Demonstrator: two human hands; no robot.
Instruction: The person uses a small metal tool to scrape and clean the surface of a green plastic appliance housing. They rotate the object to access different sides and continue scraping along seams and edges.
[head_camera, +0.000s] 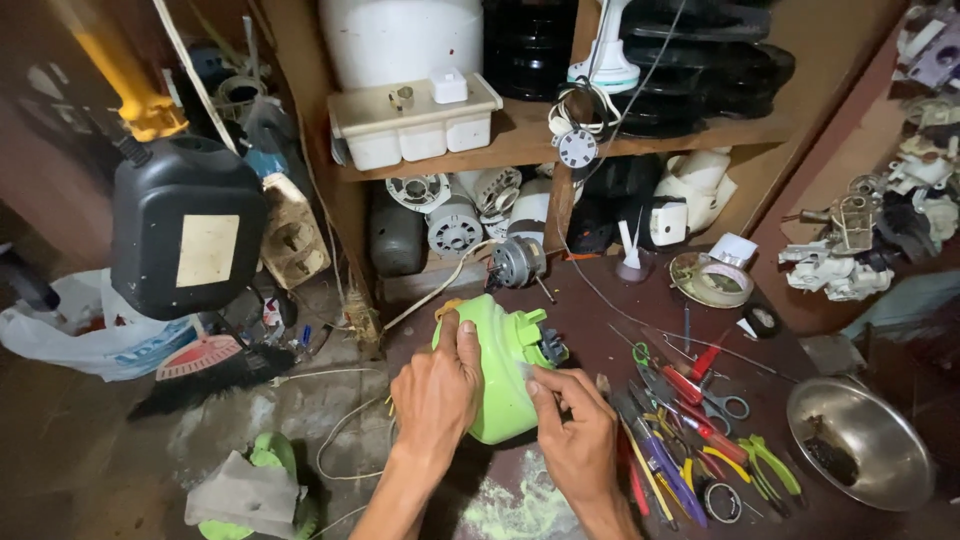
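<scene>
Green plastic housing: gripped by left hand, fingers curled; right hand pinched its near edge, tools right.

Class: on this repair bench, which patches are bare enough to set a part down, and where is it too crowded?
Bare table lies between the green housing, the small motor and the tape roll. Another dusty patch sits between the left hand and right hand. It is crowded from the tool pile to the steel bowl.
</scene>
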